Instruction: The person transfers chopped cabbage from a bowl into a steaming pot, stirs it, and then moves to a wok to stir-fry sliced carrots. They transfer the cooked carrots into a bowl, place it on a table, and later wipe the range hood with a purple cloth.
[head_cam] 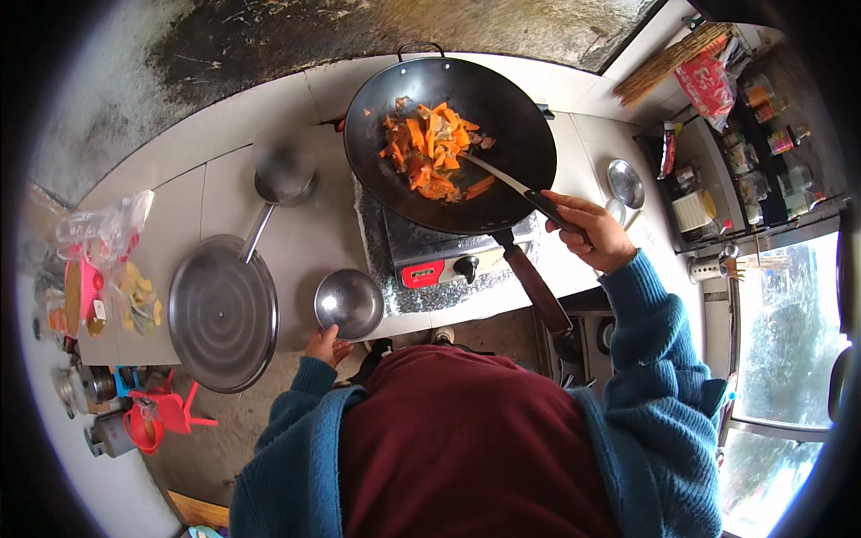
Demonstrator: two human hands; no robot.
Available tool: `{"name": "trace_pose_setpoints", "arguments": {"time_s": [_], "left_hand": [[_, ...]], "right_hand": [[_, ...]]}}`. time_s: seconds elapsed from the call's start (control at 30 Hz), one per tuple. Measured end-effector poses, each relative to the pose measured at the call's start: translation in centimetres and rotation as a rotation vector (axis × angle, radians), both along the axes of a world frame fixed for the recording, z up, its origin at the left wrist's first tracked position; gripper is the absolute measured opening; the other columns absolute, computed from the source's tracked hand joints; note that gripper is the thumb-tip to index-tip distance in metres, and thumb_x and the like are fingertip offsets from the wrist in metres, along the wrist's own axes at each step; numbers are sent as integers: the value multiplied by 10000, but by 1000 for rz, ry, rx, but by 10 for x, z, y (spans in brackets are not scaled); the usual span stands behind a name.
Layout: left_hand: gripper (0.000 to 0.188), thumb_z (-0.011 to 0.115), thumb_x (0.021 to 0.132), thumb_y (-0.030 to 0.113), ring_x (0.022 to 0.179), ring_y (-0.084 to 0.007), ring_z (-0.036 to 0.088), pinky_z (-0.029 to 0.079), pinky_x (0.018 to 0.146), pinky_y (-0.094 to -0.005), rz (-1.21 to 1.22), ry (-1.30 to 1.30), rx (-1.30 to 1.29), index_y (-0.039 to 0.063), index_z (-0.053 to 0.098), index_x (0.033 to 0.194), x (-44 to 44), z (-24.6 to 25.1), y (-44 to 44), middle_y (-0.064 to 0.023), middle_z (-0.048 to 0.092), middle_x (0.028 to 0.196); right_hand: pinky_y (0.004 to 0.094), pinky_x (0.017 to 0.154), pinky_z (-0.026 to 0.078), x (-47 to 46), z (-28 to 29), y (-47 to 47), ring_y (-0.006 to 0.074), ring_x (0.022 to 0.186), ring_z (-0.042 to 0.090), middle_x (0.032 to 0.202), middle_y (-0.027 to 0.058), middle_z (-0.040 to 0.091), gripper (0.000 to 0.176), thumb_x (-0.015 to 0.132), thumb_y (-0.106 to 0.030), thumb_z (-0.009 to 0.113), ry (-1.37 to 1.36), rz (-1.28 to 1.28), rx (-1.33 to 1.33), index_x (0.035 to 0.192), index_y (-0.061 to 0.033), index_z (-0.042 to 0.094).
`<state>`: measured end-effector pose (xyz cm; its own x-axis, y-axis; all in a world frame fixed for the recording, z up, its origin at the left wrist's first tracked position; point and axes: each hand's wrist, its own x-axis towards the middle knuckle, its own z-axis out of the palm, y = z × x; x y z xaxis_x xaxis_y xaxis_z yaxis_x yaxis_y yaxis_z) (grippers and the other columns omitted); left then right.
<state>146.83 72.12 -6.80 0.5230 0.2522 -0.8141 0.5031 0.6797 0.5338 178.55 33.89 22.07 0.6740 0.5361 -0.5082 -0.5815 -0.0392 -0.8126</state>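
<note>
My right hand [590, 232] grips the dark handle of a metal spatula [510, 183]. Its far end reaches into orange vegetable slices [430, 144] mixed with small brownish pieces, and the very tip is hidden among them. The food lies in a large black wok [518, 128] with a wooden handle [538, 286] that points towards me. Beneath the wok is a gas stove [430, 245] with a black knob. Down to the left, my left hand [328, 348] holds the near rim of an empty stainless steel bowl [350, 306] at the counter's front edge.
Left of the bowl, a large round lid [218, 309] overhangs the counter edge. A metal ladle or small pan [282, 175] lies beyond it, its handle over the lid. Plastic bags [114, 222] sit far left. At right are a metal dish [625, 183] and a shelf [720, 181] of jars.
</note>
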Motion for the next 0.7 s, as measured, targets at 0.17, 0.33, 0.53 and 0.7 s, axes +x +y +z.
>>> {"name": "trace_pose_setpoints", "arguments": {"time_s": [0.17, 0.33, 0.53, 0.7], "left_hand": [[404, 480, 906, 77, 856, -280, 658, 610, 636, -383, 79, -67, 106, 134, 379, 1293, 19, -9, -12, -169, 553, 1139], [454, 438, 861, 19, 853, -258, 651, 605, 632, -380, 130, -205, 204, 112, 381, 1302, 17, 12, -6, -148, 563, 1097], [458, 470, 899, 144, 733, -128, 601, 487, 518, -232, 45, -448, 448, 88, 415, 1350, 53, 186, 6, -72, 579, 1035], [431, 397, 953, 185, 791, -258, 643, 572, 508, -341, -131, -481, 528, 53, 393, 1363, 117, 268, 14, -159, 506, 1239]], "right_hand": [[176, 459, 316, -12, 13, -13, 71, 533, 372, 882, 115, 614, 396, 993, -71, 425, -60, -23, 25, 1386, -22, 436], [176, 459, 320, -22, 21, -25, 67, 527, 378, 884, 107, 612, 400, 990, -70, 431, -79, -48, 51, 1384, -10, 433], [173, 456, 320, -29, 45, -32, 57, 526, 376, 873, 95, 604, 401, 996, -84, 430, -166, -61, -38, 1386, 6, 425], [167, 438, 300, -31, 58, -36, 49, 510, 368, 869, 96, 605, 400, 999, -100, 435, -211, -50, 1, 1385, 4, 428]]}}
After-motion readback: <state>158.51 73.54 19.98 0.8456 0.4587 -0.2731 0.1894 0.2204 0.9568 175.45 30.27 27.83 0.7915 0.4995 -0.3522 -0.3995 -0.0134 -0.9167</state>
